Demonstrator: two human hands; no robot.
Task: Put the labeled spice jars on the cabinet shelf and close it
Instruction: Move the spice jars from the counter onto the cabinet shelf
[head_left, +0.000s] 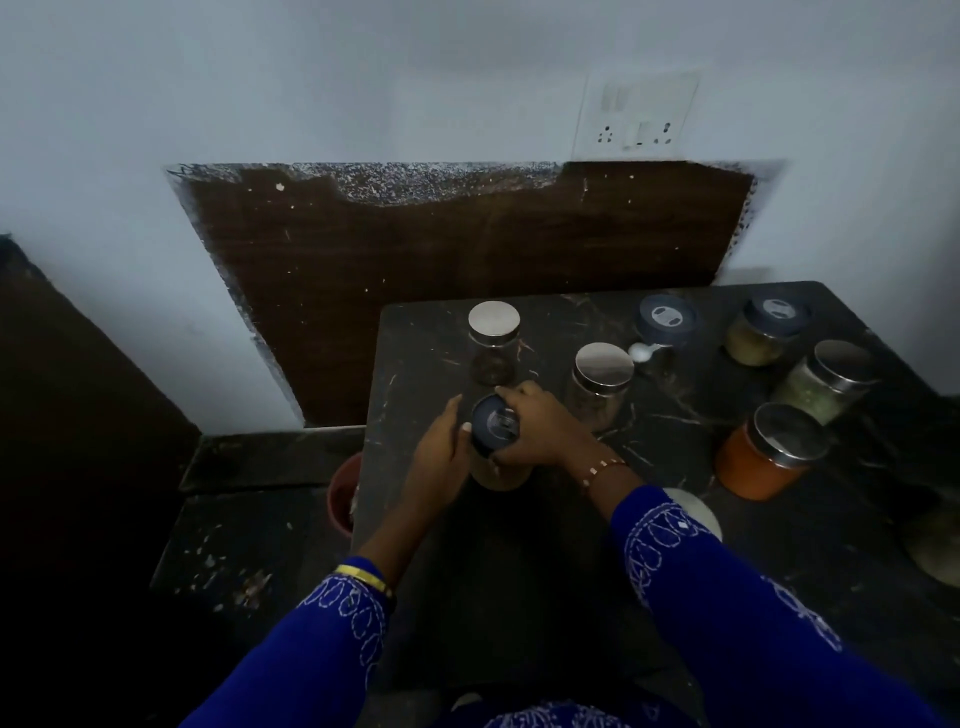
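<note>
A spice jar with a dark blue lid (496, 426) stands on the black marble table (519, 571). My left hand (441, 457) grips its left side and my right hand (540, 426) covers the lid's right edge. Two steel-lidded jars (493, 338) (602, 379) stand just behind it. Further right are two blue-lidded jars (667, 322) (769, 332), a green-filled jar (826, 379) and an orange-filled jar (774, 452). No labels are readable. No cabinet shelf is in view.
A dark brown wooden panel (467, 280) leans on the white wall behind the table. A red pot (344, 493) sits at the table's left edge, above a lower dark ledge (249, 530). A white lid-like object (696, 512) lies by my right sleeve.
</note>
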